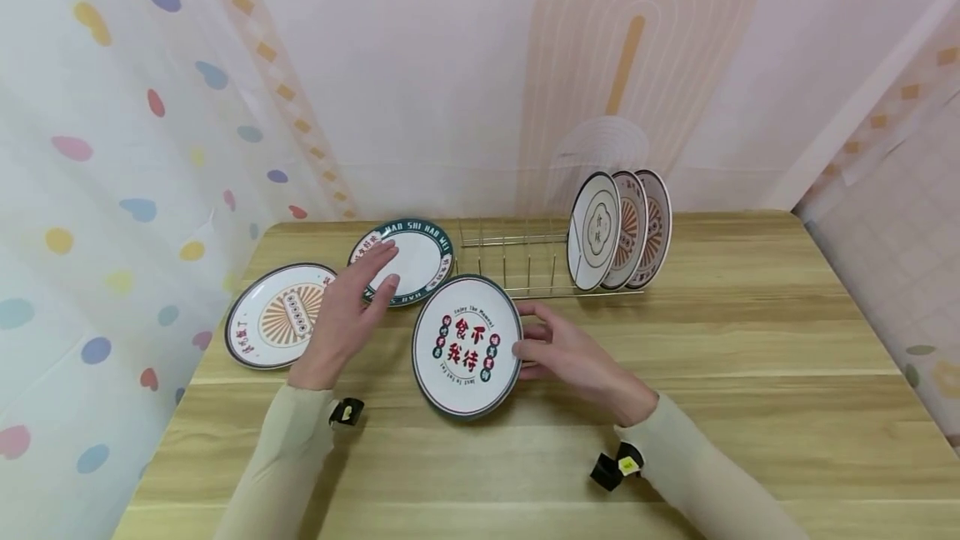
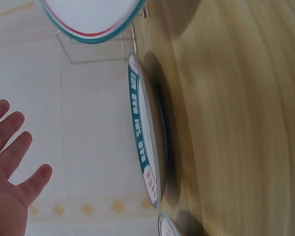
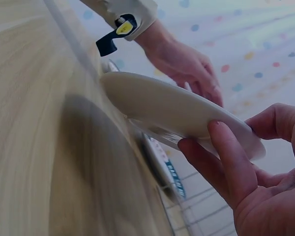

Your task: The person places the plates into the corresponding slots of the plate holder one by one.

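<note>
Plate (image 1: 467,348) and right hand (image 1: 573,352) were together over the middle of the table (image 1: 712,432). The hand held the plate by its right edge, thumb on the upper face and fingers against the underside. The plate was off the wood and tilted, its red lettering up, and a shadow lay on the table below it. The left hand (image 1: 348,307) gripped nothing; its fingers were straight and a little parted, the thumb out to the side. It hung in the air left of the plate and apart from it.

Beyond that hand, at the far left, I saw a green-rimmed plate (image 1: 416,261) lying on the table. Nearer and further left lay a sunburst plate (image 1: 270,319), partly hidden by the left hand. A wire rack (image 1: 529,269) stood at the far side, just right of the green-rimmed plate. At its right end three plates stood on edge, close together: a pale one (image 1: 595,232) at the left, then two with sunbursts (image 1: 632,227).
</note>
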The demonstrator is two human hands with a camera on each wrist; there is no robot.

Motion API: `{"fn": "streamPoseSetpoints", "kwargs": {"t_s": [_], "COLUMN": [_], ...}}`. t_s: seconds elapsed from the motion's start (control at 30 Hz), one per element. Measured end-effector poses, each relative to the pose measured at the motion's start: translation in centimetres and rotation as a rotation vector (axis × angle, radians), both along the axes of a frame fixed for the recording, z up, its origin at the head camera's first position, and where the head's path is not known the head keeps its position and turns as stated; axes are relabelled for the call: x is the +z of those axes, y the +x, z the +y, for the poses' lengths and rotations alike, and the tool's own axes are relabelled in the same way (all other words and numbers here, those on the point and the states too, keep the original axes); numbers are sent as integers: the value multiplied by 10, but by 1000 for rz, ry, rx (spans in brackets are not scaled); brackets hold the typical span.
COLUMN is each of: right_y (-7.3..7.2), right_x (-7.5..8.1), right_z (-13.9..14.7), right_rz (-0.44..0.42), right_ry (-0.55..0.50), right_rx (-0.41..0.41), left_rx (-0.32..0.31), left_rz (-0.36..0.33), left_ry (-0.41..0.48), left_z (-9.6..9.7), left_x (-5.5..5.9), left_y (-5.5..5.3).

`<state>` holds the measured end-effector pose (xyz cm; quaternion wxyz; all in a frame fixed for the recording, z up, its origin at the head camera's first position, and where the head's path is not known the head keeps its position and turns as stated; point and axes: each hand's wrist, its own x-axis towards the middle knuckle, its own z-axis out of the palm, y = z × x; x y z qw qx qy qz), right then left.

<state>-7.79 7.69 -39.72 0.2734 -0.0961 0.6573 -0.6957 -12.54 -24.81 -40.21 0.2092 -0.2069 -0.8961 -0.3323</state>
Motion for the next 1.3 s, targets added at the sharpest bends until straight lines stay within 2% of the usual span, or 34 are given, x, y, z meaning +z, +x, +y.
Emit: {"fn": "streamPoseSetpoints", "kwargs": {"t_s": [0.13,0.27,0.53,0.83,1.07,1.3], "right_y": [4,7,12,14,13,9], "right_x": [4,10,28,45,59,69], "right_z": [14,28,49,64,73,82], "right_rz": [29,74,140,211,286,337], "right_ry": [10,13,18,-17,-48,-60], "right_rx": [-33,-69,-184,-302,-396,-493], "left_rx": [-55,-105,-172,-138,-113,-122], "left_rz": [-12,-54,-115,-193,-172,-158], "left_ry": [-21,-56,-132,-290,-369,-371], "left_z": [11,24,46,63,66,64], "left_x": [-4,-6,-13,-17,-18,-20], "left_y": [-7,-11,-18,-22,-22,-21]}}
